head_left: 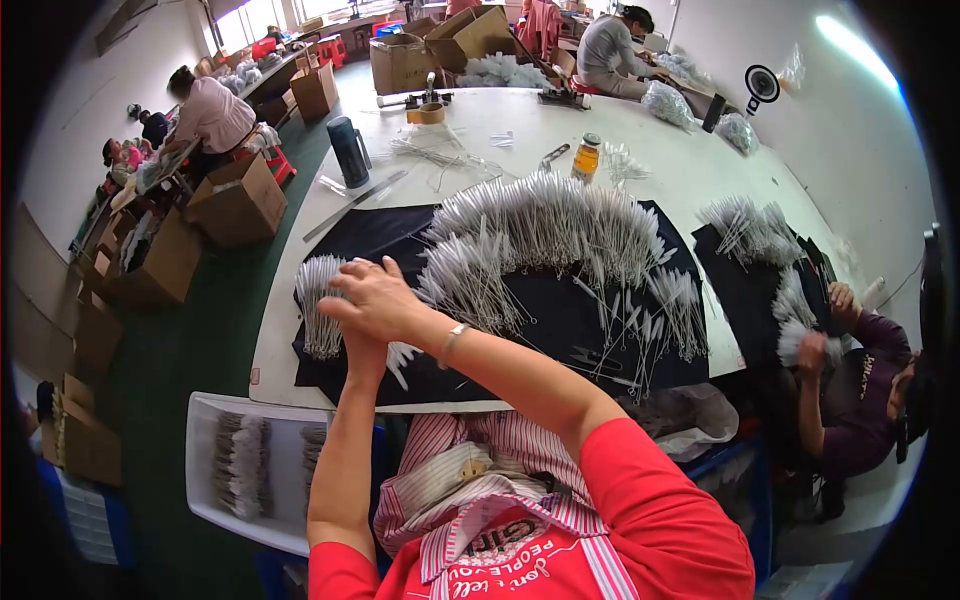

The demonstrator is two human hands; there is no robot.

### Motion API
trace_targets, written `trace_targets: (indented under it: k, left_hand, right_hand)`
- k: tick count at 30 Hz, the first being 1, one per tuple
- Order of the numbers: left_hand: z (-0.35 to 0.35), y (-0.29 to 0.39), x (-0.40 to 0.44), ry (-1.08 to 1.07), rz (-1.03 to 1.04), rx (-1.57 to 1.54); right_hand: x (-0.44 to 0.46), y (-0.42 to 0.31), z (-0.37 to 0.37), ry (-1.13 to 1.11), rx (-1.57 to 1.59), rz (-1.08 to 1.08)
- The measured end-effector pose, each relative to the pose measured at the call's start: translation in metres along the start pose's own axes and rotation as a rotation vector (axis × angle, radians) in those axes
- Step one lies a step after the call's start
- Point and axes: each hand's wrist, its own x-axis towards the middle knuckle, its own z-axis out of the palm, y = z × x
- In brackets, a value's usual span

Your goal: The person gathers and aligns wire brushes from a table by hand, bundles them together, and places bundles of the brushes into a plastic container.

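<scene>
My right hand (pixel 375 298) reaches across to the left, fingers stretched and apart, over the edge of a row of small white-bristled wire brushes (pixel 322 310). Beneath it is my left hand (pixel 362 348), its fingers mostly hidden by the right one, so its grip cannot be made out. Beside my left wrist a few more white brushes (pixel 400 358) stick out. A large curved heap of the same brushes (pixel 545 225) lies on the dark cloth (pixel 375 230), wire stems pointing towards me. Loose brushes (pixel 635 335) are scattered at its right.
On the white table (pixel 300 275) are a dark thermos (pixel 348 152), a metal ruler (pixel 355 207), an amber jar (pixel 586 158) and tape (pixel 426 114). A white bin (pixel 200 450) holding brushes stands at lower left. A co-worker (pixel 850 390) handles brushes at right; cardboard boxes (pixel 238 200) stand left.
</scene>
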Motion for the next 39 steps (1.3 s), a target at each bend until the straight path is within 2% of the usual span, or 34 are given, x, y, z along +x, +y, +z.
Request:
trace_targets:
  k: [1, 2, 3, 4, 5, 6, 8, 9, 10, 11, 12, 14, 15, 16, 18, 19, 20, 21, 22, 23, 24, 26, 27, 28, 30, 32, 34, 35, 37, 38, 39]
  left_hand:
    - [0.0, 0.006, 0.003, 0.001, -0.032, 0.227]
    - [0.001, 0.014, 0.002, 0.004, -0.032, 0.228]
    - [0.01, 0.039, -0.001, 0.135, -0.087, 0.303]
    - [0.017, 0.056, -0.002, 0.265, -0.143, 0.376]
    - [0.02, 0.06, -0.002, 0.3, 0.023, 0.39]
    - [0.025, 0.068, -0.003, 0.299, 0.02, 0.387]
    - [0.04, 0.09, -0.004, 0.242, 0.386, 0.387]
    - [0.047, 0.099, -0.01, 0.16, 0.364, 0.352]
    - [0.051, 0.098, -0.013, 0.071, 0.524, 0.45]
    - [0.055, 0.098, -0.017, -0.048, 0.624, 0.498]
    - [0.06, 0.099, -0.022, -0.171, 0.722, 0.544]
    - [0.073, 0.103, -0.039, -0.362, 0.78, 0.821]
    - [0.071, 0.09, -0.046, -0.429, 0.851, 1.029]
    - [0.071, 0.084, -0.052, -0.461, 0.887, 1.151]
    - [0.064, 0.081, -0.058, -0.443, 0.805, 1.211]
    - [0.057, 0.083, -0.059, -0.465, 0.785, 1.251]
    - [0.056, 0.088, -0.065, -0.442, 0.658, 1.198]
    - [0.058, 0.092, -0.068, -0.336, 0.538, 0.961]
    - [0.062, 0.093, -0.071, -0.228, 0.423, 0.725]
    - [0.059, 0.083, -0.078, -0.098, 0.235, 0.76]
    - [0.058, 0.079, -0.076, -0.091, 0.228, 0.773]
    - [0.056, 0.075, -0.064, -0.091, -0.493, -0.011]
    - [0.065, 0.085, -0.059, -0.01, -0.587, -0.102]
    - [0.058, 0.083, -0.052, 0.0, -0.587, -0.097]
    - [0.045, 0.077, -0.042, -0.27, -0.814, -0.16]
    - [0.048, 0.079, -0.043, -0.224, -0.854, -0.178]
    - [0.047, 0.076, -0.046, -0.242, -0.802, -0.018]
    - [0.048, 0.077, -0.048, -0.244, -0.804, -0.017]
    - [0.052, 0.084, -0.053, -0.148, -0.872, -0.097]
    - [0.048, 0.083, -0.055, -0.146, -0.871, -0.094]
    - [0.042, 0.082, -0.056, -0.217, -0.843, -0.158]
  right_hand:
    - [-0.003, 0.005, -0.01, 0.095, 0.119, -0.004]
    - [-0.007, 0.012, -0.019, 0.187, 0.239, -0.006]
    - [-0.017, 0.018, -0.021, 0.267, 0.58, 0.173]
    - [-0.027, 0.019, -0.026, 0.454, 0.537, 0.22]
    - [-0.038, 0.02, -0.033, 0.448, 0.661, 0.464]
    - [-0.054, 0.04, -0.029, 0.294, 0.806, 0.597]
    - [-0.078, 0.04, -0.038, -0.153, 1.06, 0.895]
    - [-0.087, 0.031, -0.035, -0.271, 1.231, 1.011]
    - [-0.09, 0.017, -0.039, -0.393, 1.401, 1.125]
    - [-0.089, 0.003, -0.046, -0.374, 1.67, 1.16]
    - [-0.089, 0.009, -0.042, -0.373, 1.672, 1.162]
    - [-0.086, 0.027, -0.034, -0.604, 2.65, 0.822]
    - [-0.085, 0.037, -0.049, -0.781, 2.45, 0.85]
    - [-0.079, 0.045, -0.043, -0.782, 2.295, 0.971]
    - [-0.072, 0.057, -0.038, -0.534, 1.977, 1.011]
    - [-0.068, 0.06, -0.034, -0.349, 1.914, 0.935]
    - [-0.067, 0.062, -0.03, -0.169, 1.838, 0.858]
    - [-0.066, 0.053, -0.033, 0.042, 1.67, 0.694]
    - [-0.065, 0.053, -0.035, 0.024, 1.636, 0.647]
    - [-0.065, 0.047, -0.036, 0.031, 1.615, 0.577]
    - [-0.064, 0.038, -0.037, 0.037, 1.595, 0.508]
    - [-0.063, 0.027, -0.03, 0.034, 1.557, 0.527]
    - [-0.062, 0.023, -0.025, 0.044, 1.506, 0.54]
    - [-0.06, 0.024, -0.023, 0.034, 1.513, 0.541]
    - [-0.056, 0.032, -0.023, -0.018, 1.551, 0.464]
    - [-0.055, 0.038, -0.023, 0.036, 1.598, 0.445]
    - [-0.052, 0.045, -0.03, -0.025, 1.993, 0.42]
    - [-0.05, 0.047, -0.03, 0.026, 1.895, 0.431]
    - [-0.049, 0.051, -0.042, 0.036, 1.982, 0.426]
    - [-0.048, 0.054, -0.048, 0.042, 2.068, 0.42]
    - [-0.045, 0.058, -0.052, 0.13, 2.0, 0.497]
